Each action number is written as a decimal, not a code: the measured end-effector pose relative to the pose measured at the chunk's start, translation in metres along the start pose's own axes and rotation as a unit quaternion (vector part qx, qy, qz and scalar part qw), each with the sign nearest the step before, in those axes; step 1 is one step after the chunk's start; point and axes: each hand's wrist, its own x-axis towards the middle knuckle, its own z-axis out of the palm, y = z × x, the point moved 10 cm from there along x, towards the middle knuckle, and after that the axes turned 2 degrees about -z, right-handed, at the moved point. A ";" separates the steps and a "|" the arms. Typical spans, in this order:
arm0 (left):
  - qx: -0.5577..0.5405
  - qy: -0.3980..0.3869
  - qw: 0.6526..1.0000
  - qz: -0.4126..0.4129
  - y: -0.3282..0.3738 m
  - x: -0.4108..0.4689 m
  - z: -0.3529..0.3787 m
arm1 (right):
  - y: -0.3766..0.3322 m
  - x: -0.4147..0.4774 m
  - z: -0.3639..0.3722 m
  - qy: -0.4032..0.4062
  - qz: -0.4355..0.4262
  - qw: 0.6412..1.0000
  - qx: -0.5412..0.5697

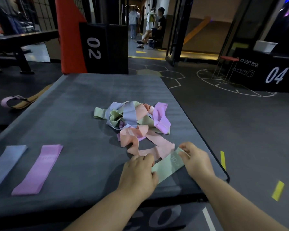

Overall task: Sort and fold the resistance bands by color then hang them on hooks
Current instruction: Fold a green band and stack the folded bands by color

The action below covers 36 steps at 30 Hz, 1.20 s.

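Note:
A pale green resistance band (169, 165) lies flat near the front right of the grey mat (73, 104). My left hand (138, 172) grips its near end, and my right hand (196, 160) pinches its far end. Behind them sits a tangled pile of bands (132, 119) in green, blue, peach and purple, with a peach band (150, 145) trailing toward my hands. At the front left lie a folded purple band (38, 169) and a folded blue band (5, 164), side by side.
Black soft boxes marked 02 (103, 47) and 04 (267, 72) stand behind and to the right. A bench (15, 47) is at far left. A purple and tan strap (15, 101) lies off the mat's left edge. People stand and sit in the far doorway (147, 27).

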 end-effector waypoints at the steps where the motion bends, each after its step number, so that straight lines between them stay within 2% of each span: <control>1: 0.027 0.019 0.999 0.018 0.002 -0.001 -0.001 | -0.002 0.000 0.001 0.001 -0.018 0.999 -0.034; 4: 0.030 0.044 0.995 0.081 0.011 -0.006 -0.002 | -0.005 0.001 0.003 0.005 -0.057 0.994 -0.091; 7: 0.029 -0.021 0.991 0.129 0.019 -0.010 0.012 | -0.007 0.000 0.009 -0.015 -0.094 0.988 -0.118; 12: 0.079 -0.124 0.983 0.111 0.012 -0.011 0.028 | -0.006 -0.006 0.027 -0.105 -0.119 0.967 -0.198; 16: 0.104 -0.130 0.979 0.114 0.009 -0.012 0.024 | 0.000 -0.011 0.033 -0.150 -0.104 0.950 -0.253; 24: 0.105 -0.166 0.975 0.104 0.003 -0.014 0.031 | 0.006 -0.015 0.038 -0.183 -0.093 0.942 -0.267; 32: 0.082 -0.174 0.976 0.101 0.001 -0.016 0.035 | 0.006 -0.015 0.035 -0.191 -0.070 0.953 -0.225; 36: 0.091 -0.170 0.976 0.103 0.000 -0.017 0.038 | 0.008 -0.015 0.038 -0.189 -0.071 0.948 -0.245</control>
